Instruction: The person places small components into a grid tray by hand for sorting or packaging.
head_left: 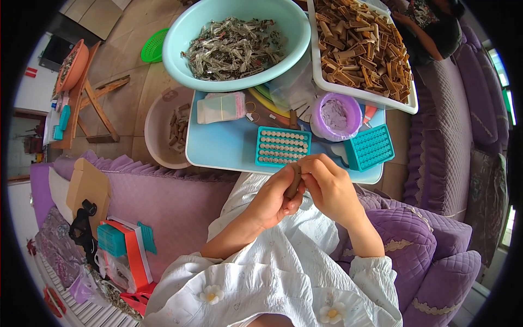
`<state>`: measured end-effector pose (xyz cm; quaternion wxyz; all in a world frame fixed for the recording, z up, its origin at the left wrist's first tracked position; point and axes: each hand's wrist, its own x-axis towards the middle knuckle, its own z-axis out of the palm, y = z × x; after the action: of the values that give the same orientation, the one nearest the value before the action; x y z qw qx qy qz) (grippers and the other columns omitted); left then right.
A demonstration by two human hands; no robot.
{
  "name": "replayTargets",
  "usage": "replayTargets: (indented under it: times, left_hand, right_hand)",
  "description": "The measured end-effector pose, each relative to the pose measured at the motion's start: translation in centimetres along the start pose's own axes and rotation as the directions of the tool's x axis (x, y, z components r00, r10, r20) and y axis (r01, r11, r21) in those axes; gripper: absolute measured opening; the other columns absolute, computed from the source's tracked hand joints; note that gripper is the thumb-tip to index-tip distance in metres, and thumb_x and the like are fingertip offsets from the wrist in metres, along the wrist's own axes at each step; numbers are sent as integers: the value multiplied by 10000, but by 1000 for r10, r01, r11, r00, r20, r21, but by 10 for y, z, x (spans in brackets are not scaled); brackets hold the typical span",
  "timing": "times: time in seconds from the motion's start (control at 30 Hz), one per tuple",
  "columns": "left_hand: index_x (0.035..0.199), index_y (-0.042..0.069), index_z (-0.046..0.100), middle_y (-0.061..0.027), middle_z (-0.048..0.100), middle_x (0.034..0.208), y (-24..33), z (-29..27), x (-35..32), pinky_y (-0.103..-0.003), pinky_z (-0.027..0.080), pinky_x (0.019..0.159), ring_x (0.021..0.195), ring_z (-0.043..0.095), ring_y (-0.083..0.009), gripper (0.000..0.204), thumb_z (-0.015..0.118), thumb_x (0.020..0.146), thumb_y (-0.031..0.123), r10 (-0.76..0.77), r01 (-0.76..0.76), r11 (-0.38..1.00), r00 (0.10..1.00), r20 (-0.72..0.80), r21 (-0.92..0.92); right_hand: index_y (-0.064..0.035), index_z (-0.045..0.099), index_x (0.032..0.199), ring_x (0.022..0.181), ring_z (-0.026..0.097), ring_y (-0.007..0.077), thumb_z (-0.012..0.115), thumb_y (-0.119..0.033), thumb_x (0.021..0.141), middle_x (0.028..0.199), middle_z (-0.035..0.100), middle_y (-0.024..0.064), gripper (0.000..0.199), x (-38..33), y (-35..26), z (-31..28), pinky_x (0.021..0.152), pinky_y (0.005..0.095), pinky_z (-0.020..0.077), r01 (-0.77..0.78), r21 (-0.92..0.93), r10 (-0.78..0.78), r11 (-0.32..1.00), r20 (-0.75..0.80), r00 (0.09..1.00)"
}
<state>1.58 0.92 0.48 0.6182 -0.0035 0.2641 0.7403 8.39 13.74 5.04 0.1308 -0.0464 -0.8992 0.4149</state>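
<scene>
Brown piece, small, longish and plain, partly covered; gripped by left hand and pinched by right hand; held near five o'clock from teal tray with pale round bits.

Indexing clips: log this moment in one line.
left hand: holding brown matte cylindrical piece | right hand: touching its upper end | beyond: filled teal rectangular plastic tray
</scene>
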Motion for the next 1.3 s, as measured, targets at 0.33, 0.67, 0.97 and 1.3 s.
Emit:
replayTargets:
  times: [0.33,0.67,0.97,1.3]
  left_hand:
    - [877,91,427,15,414,647,0,-12,7,-166,221,334,390,285,-44,277,315,907,343,-65,63,990,998,8,128]
    - [1038,10,343,-116,539,816,21,-13,15,-295,447,654,704,562,-199,345,558,802,140,109,-232,485,973,205,843]
    - [1095,4,392,-103,443,1047,10,-3,-12,-353,383,843,979,455,-193,684,705,643,410,538,-406,382,828,157,830]
    - [997,5,476,-67,558,813,-5,38,-2,-256,438,614,709,554,-142,439,624,609,147,627,-634,259,684,372,729]
  right_hand:
    - [-10,483,834,720,567,277,580,15,686,849,542,105,179,-5,9,-4,586,318,462,-36,-32,39,999,103,994]
    - [-45,444,969,729,532,266,653,-131,649,783,526,93,392,-6,3,0,635,337,434,66,-262,14,963,293,956]
    - [-2,453,955,698,510,272,475,-157,826,792,501,120,203,-14,3,6,626,324,411,-98,297,100,950,9,995]
    - [-47,491,833,677,506,294,467,-363,805,744,513,145,318,-34,-5,59,611,389,381,150,383,-15,912,-333,943]
